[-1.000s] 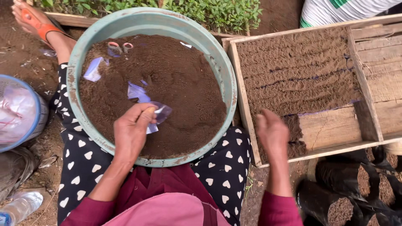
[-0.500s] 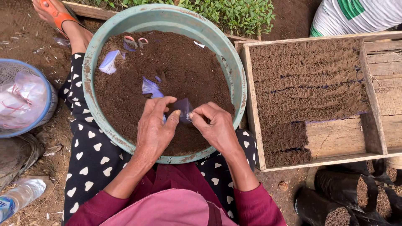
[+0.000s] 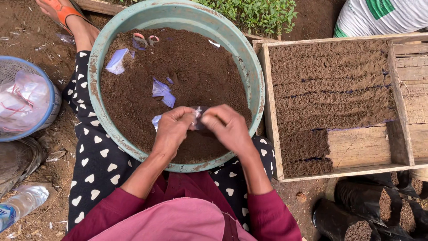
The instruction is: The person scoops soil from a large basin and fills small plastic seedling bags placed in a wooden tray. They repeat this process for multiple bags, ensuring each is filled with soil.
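Head cam, straight down, close over soil basin point(image 3: 96, 76).

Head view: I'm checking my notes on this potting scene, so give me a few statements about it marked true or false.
1. Both hands, left hand and right hand, pinch one small plastic bag over the basin. True.
2. The basin holds water. False: it holds dark soil.
3. Scissors lie on the soil at the far side. True.
4. The wooden tray is to the person's left. False: it is on the right.
5. The tray is filled throughout. False: bare wood shows at its near part.
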